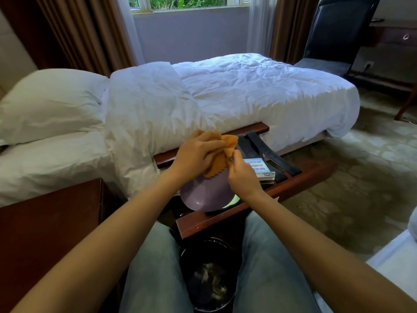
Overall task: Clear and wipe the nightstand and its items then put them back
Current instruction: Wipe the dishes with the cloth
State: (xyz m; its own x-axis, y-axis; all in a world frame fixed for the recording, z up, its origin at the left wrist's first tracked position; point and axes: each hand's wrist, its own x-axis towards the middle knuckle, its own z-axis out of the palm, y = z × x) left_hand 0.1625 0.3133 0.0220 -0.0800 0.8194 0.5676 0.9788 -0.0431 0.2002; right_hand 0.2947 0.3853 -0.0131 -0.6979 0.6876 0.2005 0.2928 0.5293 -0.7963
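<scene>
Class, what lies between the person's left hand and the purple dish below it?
The orange cloth, gripped in the left hand, hangs over the far edge of the purple dish; head view.

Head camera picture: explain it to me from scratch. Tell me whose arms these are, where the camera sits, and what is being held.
There is no machine here. A person wears one wide-angle camera on the head, looking forward and down, so both arms are their own. The left hand grips an orange cloth. The right hand pinches the cloth's edge; whether something small is inside, I cannot tell. Below the hands a purple plate sits on a wooden rack with black straps, with a clear box further right. The dark nightstand is at the left, a bin stands between the knees, and a white bed lies beyond.
</scene>
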